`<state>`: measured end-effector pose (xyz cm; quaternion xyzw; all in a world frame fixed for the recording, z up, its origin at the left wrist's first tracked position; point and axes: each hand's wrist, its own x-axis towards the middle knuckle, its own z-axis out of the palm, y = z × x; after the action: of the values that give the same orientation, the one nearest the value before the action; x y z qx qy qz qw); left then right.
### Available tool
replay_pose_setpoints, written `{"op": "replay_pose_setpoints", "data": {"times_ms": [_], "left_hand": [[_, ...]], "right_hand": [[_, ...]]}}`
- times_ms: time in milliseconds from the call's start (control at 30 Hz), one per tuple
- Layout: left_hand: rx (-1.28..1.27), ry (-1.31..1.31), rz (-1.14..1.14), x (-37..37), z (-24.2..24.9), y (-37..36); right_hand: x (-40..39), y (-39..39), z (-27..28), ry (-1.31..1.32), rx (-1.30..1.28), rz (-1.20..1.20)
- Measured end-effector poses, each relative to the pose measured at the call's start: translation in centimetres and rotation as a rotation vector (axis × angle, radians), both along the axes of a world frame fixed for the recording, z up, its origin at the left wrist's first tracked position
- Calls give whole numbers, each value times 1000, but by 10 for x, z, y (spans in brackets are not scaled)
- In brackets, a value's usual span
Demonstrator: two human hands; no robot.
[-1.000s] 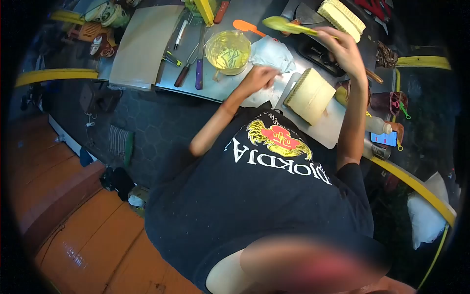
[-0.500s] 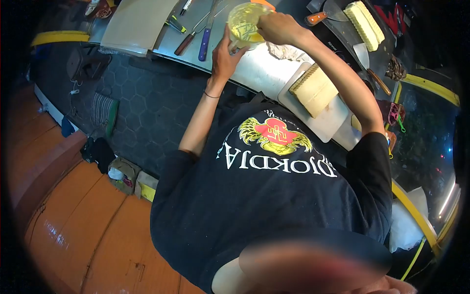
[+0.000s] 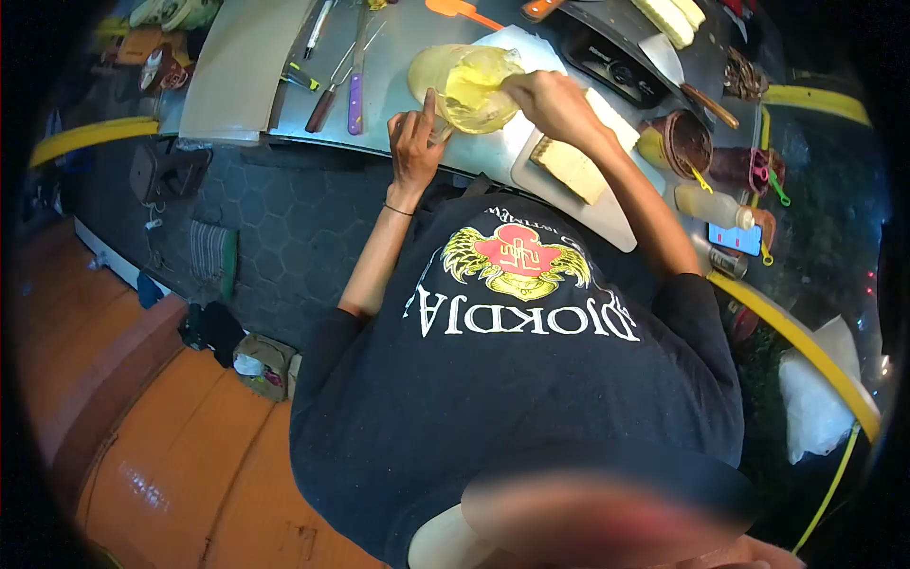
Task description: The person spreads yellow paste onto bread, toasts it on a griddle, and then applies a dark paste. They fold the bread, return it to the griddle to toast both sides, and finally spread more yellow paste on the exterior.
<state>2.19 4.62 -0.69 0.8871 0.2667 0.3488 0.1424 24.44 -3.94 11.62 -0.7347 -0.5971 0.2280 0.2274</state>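
Observation:
A translucent plastic container (image 3: 423, 74) smeared with yellow spread (image 3: 474, 87) is tilted over the metal counter, its mouth facing right. My left hand (image 3: 414, 147) grips its near left side, index finger stretched up along the wall. At the mouth, my right hand (image 3: 555, 104) is closed in a grip; whatever it holds is hidden by the fingers and the spread. Below the right forearm, a block of pale bread with ridged edges (image 3: 572, 173) lies on a white cutting board (image 3: 607, 228). More of the pale bread (image 3: 611, 119) shows beyond the wrist.
Left of the container lie a purple-handled knife (image 3: 355, 104) and a brown-handled fork (image 3: 320, 112). An orange spatula (image 3: 464, 11) rests behind. On the right are a scraper (image 3: 709, 104) on the dark griddle, a tub (image 3: 678, 142), a bottle (image 3: 711, 204) and a phone (image 3: 735, 239).
The container has tipped over toward the right, and its yellow contents have gathered near the mouth. My left hand has slid lower on it. The view has shifted, bringing the tub, bottle and phone into sight.

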Motion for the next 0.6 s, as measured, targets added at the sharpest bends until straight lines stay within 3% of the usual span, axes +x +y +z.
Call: {"op": "replay_pose_setpoints", "data": {"times_ms": [100, 300, 600], "left_hand": [[128, 24, -46, 2, 8, -5], [44, 83, -50, 1, 8, -6], [12, 74, -57, -5, 7, -5]], "right_hand": [[-5, -21, -9, -48, -14, 50], [-9, -46, -14, -83, -65, 96], [15, -54, -35, 14, 94, 182]]}}
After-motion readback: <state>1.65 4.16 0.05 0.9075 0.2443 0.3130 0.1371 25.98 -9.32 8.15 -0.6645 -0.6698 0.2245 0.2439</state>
